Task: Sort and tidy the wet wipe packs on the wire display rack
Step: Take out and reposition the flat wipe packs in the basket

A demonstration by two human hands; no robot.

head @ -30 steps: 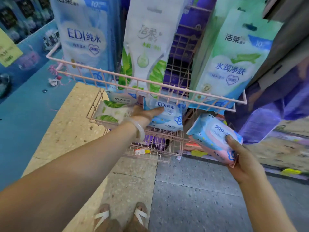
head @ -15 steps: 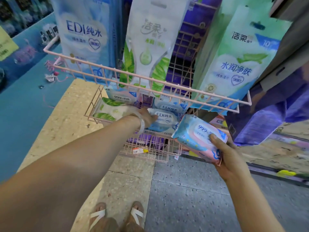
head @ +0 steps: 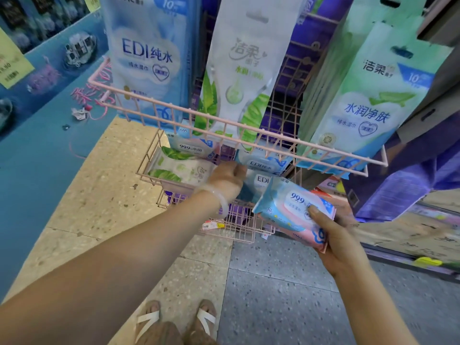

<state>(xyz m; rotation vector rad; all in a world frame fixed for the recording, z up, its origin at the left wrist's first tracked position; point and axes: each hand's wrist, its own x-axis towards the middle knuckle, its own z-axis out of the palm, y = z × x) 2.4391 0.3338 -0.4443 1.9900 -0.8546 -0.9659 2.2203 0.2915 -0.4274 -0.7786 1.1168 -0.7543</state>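
Sorting is under way, not finished. Your right hand grips a 99.9% wipe pack outside the lower basket. Your left hand reaches among the EDI packs; its grip is hidden. The green-leaf pack lies at the basket's left.
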